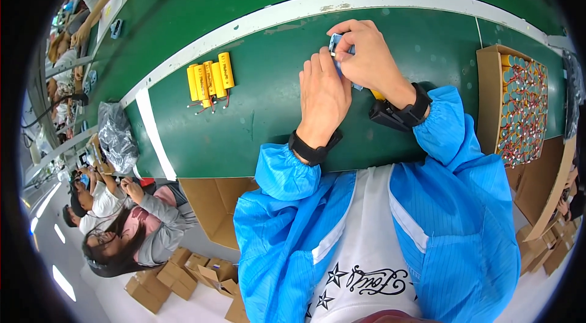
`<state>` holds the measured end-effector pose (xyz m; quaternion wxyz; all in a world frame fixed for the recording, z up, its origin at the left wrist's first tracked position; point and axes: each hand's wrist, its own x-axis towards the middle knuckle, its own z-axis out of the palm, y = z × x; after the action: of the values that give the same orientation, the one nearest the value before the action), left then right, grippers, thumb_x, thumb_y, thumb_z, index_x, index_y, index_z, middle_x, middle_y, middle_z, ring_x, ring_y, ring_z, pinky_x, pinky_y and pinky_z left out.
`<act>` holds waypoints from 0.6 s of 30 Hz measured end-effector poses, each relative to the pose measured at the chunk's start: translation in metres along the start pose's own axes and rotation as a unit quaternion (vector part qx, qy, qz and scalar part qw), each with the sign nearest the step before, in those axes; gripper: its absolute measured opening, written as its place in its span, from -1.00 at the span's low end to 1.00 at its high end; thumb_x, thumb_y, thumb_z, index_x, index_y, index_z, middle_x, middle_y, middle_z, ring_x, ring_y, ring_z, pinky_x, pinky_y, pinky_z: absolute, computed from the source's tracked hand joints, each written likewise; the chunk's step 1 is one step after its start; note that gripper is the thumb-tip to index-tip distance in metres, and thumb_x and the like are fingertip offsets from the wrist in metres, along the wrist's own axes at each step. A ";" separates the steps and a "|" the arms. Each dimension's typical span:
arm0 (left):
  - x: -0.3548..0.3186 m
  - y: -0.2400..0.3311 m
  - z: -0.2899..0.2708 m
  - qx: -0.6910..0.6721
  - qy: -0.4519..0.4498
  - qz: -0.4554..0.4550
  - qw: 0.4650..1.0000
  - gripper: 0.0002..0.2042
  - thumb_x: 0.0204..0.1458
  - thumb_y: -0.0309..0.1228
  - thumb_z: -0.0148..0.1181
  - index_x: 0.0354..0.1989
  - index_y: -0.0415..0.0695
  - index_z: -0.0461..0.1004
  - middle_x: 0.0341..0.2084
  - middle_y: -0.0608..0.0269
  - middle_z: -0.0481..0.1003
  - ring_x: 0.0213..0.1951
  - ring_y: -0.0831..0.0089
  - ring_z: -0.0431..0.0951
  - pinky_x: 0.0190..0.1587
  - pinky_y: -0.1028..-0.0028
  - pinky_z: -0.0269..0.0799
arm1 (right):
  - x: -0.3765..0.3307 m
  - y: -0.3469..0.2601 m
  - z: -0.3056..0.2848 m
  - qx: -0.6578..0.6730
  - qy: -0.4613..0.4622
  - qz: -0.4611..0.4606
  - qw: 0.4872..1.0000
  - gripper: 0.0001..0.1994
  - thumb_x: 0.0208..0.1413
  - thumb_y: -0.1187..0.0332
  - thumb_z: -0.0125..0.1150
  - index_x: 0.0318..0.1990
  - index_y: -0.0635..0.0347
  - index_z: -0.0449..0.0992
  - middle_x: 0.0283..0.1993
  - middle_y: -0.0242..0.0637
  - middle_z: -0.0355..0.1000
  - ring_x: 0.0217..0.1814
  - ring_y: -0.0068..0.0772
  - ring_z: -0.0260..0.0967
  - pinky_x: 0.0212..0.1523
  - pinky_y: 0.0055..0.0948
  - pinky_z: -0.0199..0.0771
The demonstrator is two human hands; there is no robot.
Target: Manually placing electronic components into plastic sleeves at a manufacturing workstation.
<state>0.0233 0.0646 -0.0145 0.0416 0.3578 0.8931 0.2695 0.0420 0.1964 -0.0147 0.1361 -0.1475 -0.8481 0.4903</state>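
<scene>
A green table [262, 103] is spread beneath the fingers and to both sides of them, and a white strip [268, 16] is set across it beyond the fingertips. A blue jacket [268, 244] is worn on the near side of the fingers, its sleeves gathered at the wrists. Well to the right of the fingers, a cardboard box [488, 91] is placed on the table, filled with rows of yellow batteries [525, 103] with thin wires at their ends. Far to the left of the fingers, a grey plastic bag [118, 134] is left crumpled. The right hand [370, 57] is bent over the work, its thumb and forefinger narrowed on a blue case; the left hand [325, 94] is laid close against it, its fingers kept together and reaching forward, but whether they grip cannot be told. To the left of the fingers, well apart from them, loose batteries [210, 79] are grouped side by side, their wires pointed toward the near edge. Black bands [314, 151] are worn on both wrists, behind the fingers. The blue case [336, 39] is held at the right fingertips, partly hidden by both hands. Just beside the right wrist, a yellow piece [378, 95] is partly covered
</scene>
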 end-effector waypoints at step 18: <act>0.005 0.012 -0.001 0.009 0.011 -0.013 1.000 -0.57 0.07 -0.38 0.14 0.03 -0.41 0.26 -0.28 -0.12 0.38 -0.23 -0.03 0.39 -0.16 0.16 0.33 | -0.055 0.005 -0.072 0.230 -0.227 0.255 0.912 -0.60 -0.02 0.53 0.29 0.02 0.27 0.41 -0.18 -0.19 0.46 -0.04 -0.32 0.37 -0.15 -0.43 0.34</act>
<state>0.0262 0.0747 -0.0070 0.0317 0.3436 0.9005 0.2646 0.1205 0.2351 0.0108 -0.1591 -0.2082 -0.6538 0.7099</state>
